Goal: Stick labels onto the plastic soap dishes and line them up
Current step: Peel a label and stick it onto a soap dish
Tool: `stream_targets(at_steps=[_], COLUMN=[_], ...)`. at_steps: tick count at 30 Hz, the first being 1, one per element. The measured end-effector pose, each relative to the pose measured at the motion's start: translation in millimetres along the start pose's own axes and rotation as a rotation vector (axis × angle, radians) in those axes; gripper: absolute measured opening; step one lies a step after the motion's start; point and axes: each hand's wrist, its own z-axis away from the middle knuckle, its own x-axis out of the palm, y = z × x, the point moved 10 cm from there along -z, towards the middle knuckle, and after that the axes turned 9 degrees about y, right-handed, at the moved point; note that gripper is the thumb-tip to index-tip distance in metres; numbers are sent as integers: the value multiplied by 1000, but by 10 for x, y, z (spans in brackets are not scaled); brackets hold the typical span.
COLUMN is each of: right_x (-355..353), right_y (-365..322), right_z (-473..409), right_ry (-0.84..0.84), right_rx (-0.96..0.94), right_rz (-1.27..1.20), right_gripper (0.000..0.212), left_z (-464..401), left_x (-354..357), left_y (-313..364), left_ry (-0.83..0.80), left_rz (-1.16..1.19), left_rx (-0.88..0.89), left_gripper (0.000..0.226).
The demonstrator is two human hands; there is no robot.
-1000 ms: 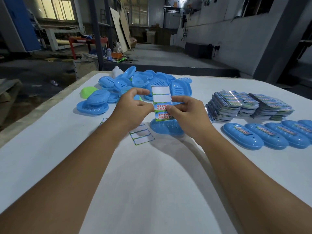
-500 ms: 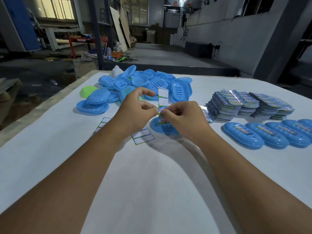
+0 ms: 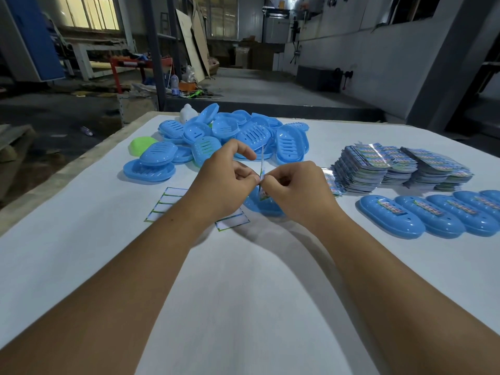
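Both hands meet over the middle of the white table. My left hand and my right hand pinch a narrow label strip, which stands edge-on between their fingertips. Under them lies a blue soap dish, upside down and partly hidden by my right hand. A heap of unlabelled blue soap dishes lies at the back. Several labelled dishes form a row at the right.
Stacks of printed label sheets sit at the back right. Used backing sheets lie flat to the left of my hands, another under my left wrist. A green dish lies near the table's left edge.
The label strip has turned from facing me to edge-on. Both hands have drawn closer together and now pinch it at one point.
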Motion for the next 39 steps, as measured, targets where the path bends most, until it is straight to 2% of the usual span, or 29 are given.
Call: stream_targets(at_steps=[11,15,27,31,33,36,39], right_x=[3,-18,-61,-69,-54,-41,-71], right_y=[-6,91,375,381,358,321,287], right_z=[-28,-70,-102,-94,-88,-82,-92], right_ry=[-1,-3,-60,-57,-61,-52,-7], right_rx=[-36,20,175,199,184,157,124], right_rz=[-34,-13,64,59,73,61,61], right_gripper=[32,25,30,30,34,41,34], left_z=[-18,-51,-41,-41,-18,5,-11], left_x=[-34,-121,-409,-413,-399,-397,-402], left_y=[-66,-175,-552,-587,-597,-539,-437], left_ry=[30,75,134,17,-27,-37,17], left_rz=[-10,-40,-500,-738,-803,-891,-896], left_rx=[-56,-145,-329,-325,-322,-266,-216], left_gripper=[29,29,31,41,37,30,24])
